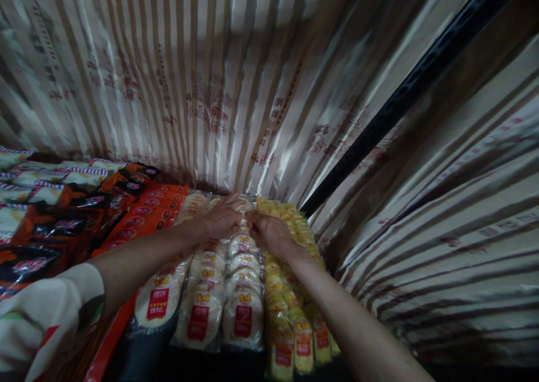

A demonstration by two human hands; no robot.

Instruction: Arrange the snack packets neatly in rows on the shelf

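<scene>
Rows of clear-wrapped round white rice crackers (pixel 243 278), with red labels, run away from me on a dark surface. My left hand (pixel 226 218) reaches to the far end of these rows, its fingers stretched over the packets. Close beside it, my right hand (pixel 270 233) touches the far end of the same row from the right. Its fingers bend inward and are partly hidden and blurred, so a grip on a packet cannot be made out. Yellow wrapped crackers (pixel 303 337) stand in narrow rows beneath and beside my right forearm.
Left of the crackers lie an orange printed sheet of packaging (pixel 145 216), black-and-orange packets (pixel 54 224) and white packets (pixel 46 177). A striped, shiny printed curtain (pixel 202 78) hangs behind. A dark pole (pixel 404 101) slants down to the back right corner.
</scene>
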